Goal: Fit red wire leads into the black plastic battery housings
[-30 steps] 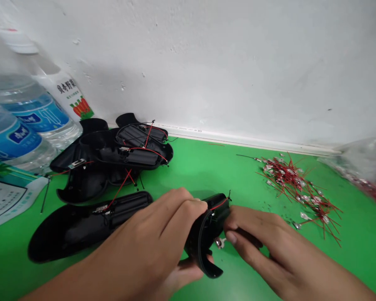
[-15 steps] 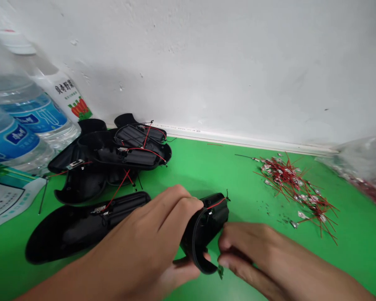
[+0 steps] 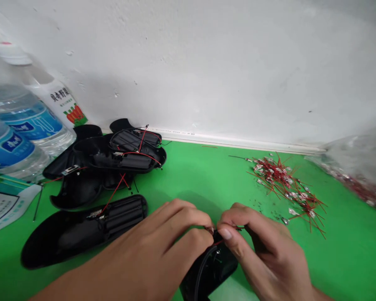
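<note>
My left hand (image 3: pixel 163 246) is curled over a black plastic shell (image 3: pixel 211 267) low in the middle of the view, its fingers closed on the shell's top edge. My right hand (image 3: pixel 260 246) meets it from the right, thumb and forefinger pinched on a thin red wire (image 3: pixel 221 241) at the shell's rim. Most of the shell is hidden under both hands. Another black shell (image 3: pixel 81 230) with a battery bay and a red wire lies flat on the green table just left of my left hand.
A stack of black shells with red wires (image 3: pixel 109 159) sits at the back left by the white wall. Water bottles (image 3: pixel 21 121) and a printed packet (image 3: pixel 3 205) stand at the far left. Loose red wires with metal tabs (image 3: pixel 285 188) lie right, beside a clear plastic bag (image 3: pixel 360 167).
The shell has come down and nearer to me, now mostly under my hands. My right hand rose from the shell's lower edge to pinch the red wire at its top.
</note>
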`<state>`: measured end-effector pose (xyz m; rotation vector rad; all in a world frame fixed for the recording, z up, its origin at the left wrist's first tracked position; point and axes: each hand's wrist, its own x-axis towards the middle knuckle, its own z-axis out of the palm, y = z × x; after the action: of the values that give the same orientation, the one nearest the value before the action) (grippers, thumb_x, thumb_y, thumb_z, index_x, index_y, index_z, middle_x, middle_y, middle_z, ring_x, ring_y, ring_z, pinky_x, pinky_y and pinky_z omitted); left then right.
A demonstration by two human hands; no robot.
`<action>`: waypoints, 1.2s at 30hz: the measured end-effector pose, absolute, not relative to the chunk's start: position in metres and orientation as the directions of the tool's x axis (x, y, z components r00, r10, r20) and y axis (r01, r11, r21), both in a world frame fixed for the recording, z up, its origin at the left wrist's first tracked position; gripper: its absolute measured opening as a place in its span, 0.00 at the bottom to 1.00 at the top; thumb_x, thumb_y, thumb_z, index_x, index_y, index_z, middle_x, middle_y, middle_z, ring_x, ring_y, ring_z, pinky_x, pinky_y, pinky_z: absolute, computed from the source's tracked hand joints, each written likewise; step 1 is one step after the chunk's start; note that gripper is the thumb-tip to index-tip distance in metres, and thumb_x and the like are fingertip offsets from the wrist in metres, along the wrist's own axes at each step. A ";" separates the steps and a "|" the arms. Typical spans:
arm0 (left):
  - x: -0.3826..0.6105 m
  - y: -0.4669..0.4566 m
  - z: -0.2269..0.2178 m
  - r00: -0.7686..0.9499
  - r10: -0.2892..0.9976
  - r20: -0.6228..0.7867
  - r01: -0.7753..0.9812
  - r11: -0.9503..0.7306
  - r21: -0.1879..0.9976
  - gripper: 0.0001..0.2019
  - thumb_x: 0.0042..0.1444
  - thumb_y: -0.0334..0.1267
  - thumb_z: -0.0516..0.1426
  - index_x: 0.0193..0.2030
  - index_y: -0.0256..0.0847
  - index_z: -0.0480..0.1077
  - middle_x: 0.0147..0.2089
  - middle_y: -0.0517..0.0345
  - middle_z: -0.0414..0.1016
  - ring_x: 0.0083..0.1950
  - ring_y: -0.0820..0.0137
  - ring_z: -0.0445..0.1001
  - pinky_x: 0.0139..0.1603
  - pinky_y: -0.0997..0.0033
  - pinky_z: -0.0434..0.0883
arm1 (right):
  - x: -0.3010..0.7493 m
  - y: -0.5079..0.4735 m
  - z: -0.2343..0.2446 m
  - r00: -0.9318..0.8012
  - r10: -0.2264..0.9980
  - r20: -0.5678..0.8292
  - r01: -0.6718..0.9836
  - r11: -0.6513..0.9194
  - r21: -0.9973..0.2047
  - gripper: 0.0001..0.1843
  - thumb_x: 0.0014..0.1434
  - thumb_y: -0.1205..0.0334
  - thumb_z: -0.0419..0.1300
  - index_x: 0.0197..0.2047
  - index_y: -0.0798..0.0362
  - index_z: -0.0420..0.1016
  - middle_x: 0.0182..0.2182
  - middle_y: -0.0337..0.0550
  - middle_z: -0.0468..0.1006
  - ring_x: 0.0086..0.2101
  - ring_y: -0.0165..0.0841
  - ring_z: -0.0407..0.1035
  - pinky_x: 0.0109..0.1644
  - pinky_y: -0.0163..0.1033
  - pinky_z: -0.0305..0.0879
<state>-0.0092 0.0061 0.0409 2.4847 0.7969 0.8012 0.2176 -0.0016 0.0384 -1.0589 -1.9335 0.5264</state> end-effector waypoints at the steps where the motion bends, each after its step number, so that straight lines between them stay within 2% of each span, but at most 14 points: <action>1: -0.008 0.006 0.042 0.669 0.635 0.387 0.390 -0.743 0.544 0.20 0.64 0.24 0.61 0.60 0.44 0.68 0.58 0.59 0.77 0.63 0.68 0.73 0.69 0.71 0.70 | 0.217 -0.002 0.038 -0.278 0.830 0.484 0.478 0.556 -0.680 0.07 0.72 0.70 0.60 0.43 0.48 0.71 0.29 0.31 0.75 0.26 0.24 0.69 0.30 0.26 0.64; 5: -0.003 0.006 0.046 0.646 0.676 0.354 0.451 -0.712 0.538 0.20 0.59 0.35 0.67 0.58 0.45 0.72 0.54 0.51 0.77 0.59 0.59 0.76 0.60 0.63 0.78 | 0.220 0.000 0.041 -0.370 0.792 0.485 0.454 0.610 -0.650 0.07 0.73 0.71 0.59 0.44 0.50 0.70 0.29 0.34 0.75 0.27 0.24 0.69 0.31 0.27 0.65; 8: -0.001 0.009 0.049 0.638 0.685 0.351 0.475 -0.709 0.521 0.20 0.59 0.40 0.69 0.57 0.45 0.74 0.54 0.50 0.76 0.57 0.58 0.76 0.58 0.63 0.79 | 0.225 0.002 0.049 -0.525 0.759 0.385 0.479 0.637 -0.604 0.06 0.74 0.71 0.56 0.44 0.51 0.68 0.31 0.34 0.74 0.29 0.24 0.69 0.34 0.27 0.66; 11: -0.001 0.010 0.050 0.639 0.686 0.347 0.470 -0.706 0.530 0.20 0.59 0.40 0.69 0.57 0.45 0.74 0.54 0.50 0.76 0.57 0.59 0.77 0.58 0.64 0.79 | 0.230 0.002 0.057 -0.613 0.749 0.253 0.530 0.626 -0.572 0.07 0.76 0.69 0.54 0.43 0.52 0.69 0.32 0.35 0.74 0.31 0.25 0.69 0.36 0.30 0.66; 14: -0.005 0.010 0.049 0.658 0.676 0.333 0.436 -0.702 0.564 0.21 0.58 0.38 0.69 0.58 0.45 0.73 0.55 0.51 0.77 0.57 0.60 0.78 0.58 0.65 0.80 | 0.230 0.001 0.062 -0.655 0.735 0.172 0.520 0.605 -0.603 0.12 0.78 0.67 0.53 0.38 0.52 0.68 0.31 0.35 0.72 0.30 0.25 0.68 0.36 0.30 0.66; 17: -0.012 0.012 0.047 0.695 0.632 0.343 0.343 -0.710 0.615 0.23 0.57 0.33 0.70 0.58 0.45 0.71 0.56 0.56 0.78 0.59 0.65 0.79 0.61 0.72 0.78 | 0.231 0.001 0.066 -0.635 0.748 0.195 0.507 0.593 -0.626 0.16 0.79 0.68 0.51 0.35 0.52 0.64 0.28 0.34 0.70 0.28 0.25 0.66 0.34 0.30 0.64; 20: -0.022 0.017 0.045 0.676 0.663 0.322 0.337 -0.667 0.665 0.31 0.56 0.29 0.70 0.63 0.50 0.66 0.62 0.61 0.77 0.64 0.69 0.77 0.64 0.78 0.75 | 0.233 0.003 0.069 -0.540 0.809 0.232 0.574 0.556 -0.602 0.17 0.78 0.66 0.51 0.35 0.52 0.68 0.27 0.35 0.72 0.26 0.26 0.66 0.31 0.32 0.63; 22: -0.027 0.021 0.043 0.630 0.717 0.300 0.398 -0.629 0.668 0.36 0.55 0.29 0.68 0.67 0.55 0.63 0.64 0.65 0.76 0.63 0.69 0.78 0.62 0.78 0.76 | 0.234 0.004 0.069 -0.484 0.846 0.225 0.603 0.508 -0.615 0.18 0.79 0.63 0.51 0.34 0.51 0.70 0.26 0.37 0.73 0.24 0.28 0.66 0.28 0.34 0.62; 26: -0.030 0.026 0.039 0.588 0.747 0.311 0.470 -0.628 0.621 0.39 0.53 0.27 0.67 0.69 0.58 0.61 0.63 0.69 0.78 0.61 0.70 0.80 0.63 0.76 0.77 | 0.233 0.005 0.060 -0.456 0.866 0.204 0.582 0.464 -0.668 0.20 0.78 0.63 0.48 0.31 0.50 0.67 0.23 0.37 0.70 0.22 0.30 0.63 0.26 0.35 0.62; 28: -0.028 0.026 0.038 0.586 0.743 0.325 0.477 -0.640 0.603 0.39 0.54 0.28 0.67 0.70 0.57 0.62 0.63 0.67 0.78 0.61 0.69 0.80 0.63 0.74 0.78 | 0.231 0.005 0.055 -0.473 0.868 0.153 0.577 0.437 -0.690 0.19 0.77 0.64 0.48 0.32 0.51 0.69 0.24 0.38 0.73 0.23 0.30 0.65 0.27 0.34 0.63; 31: -0.019 0.026 0.040 0.553 0.748 0.367 0.503 -0.651 0.568 0.31 0.56 0.35 0.68 0.66 0.51 0.69 0.57 0.58 0.81 0.60 0.60 0.81 0.57 0.67 0.82 | 0.228 0.005 0.050 -0.484 0.871 0.081 0.592 0.394 -0.703 0.17 0.76 0.65 0.49 0.35 0.53 0.73 0.29 0.41 0.80 0.27 0.31 0.72 0.30 0.34 0.65; 33: -0.012 0.026 0.042 0.535 0.751 0.387 0.514 -0.653 0.556 0.26 0.57 0.40 0.69 0.62 0.49 0.73 0.52 0.54 0.82 0.59 0.56 0.82 0.53 0.64 0.84 | 0.226 0.006 0.047 -0.484 0.873 0.063 0.599 0.383 -0.703 0.18 0.76 0.65 0.49 0.35 0.54 0.74 0.30 0.42 0.80 0.28 0.31 0.73 0.31 0.34 0.65; 36: -0.004 0.027 0.045 0.534 0.749 0.393 0.509 -0.656 0.558 0.25 0.58 0.43 0.70 0.61 0.49 0.74 0.51 0.54 0.82 0.59 0.55 0.81 0.54 0.63 0.84 | 0.225 0.006 0.044 -0.487 0.871 0.065 0.601 0.388 -0.698 0.17 0.75 0.65 0.49 0.36 0.54 0.75 0.29 0.42 0.80 0.28 0.31 0.73 0.31 0.34 0.65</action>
<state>-0.0044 0.0271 0.0448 2.3993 1.0329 0.8781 0.2248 0.0056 0.0439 -1.2676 -2.2281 0.8601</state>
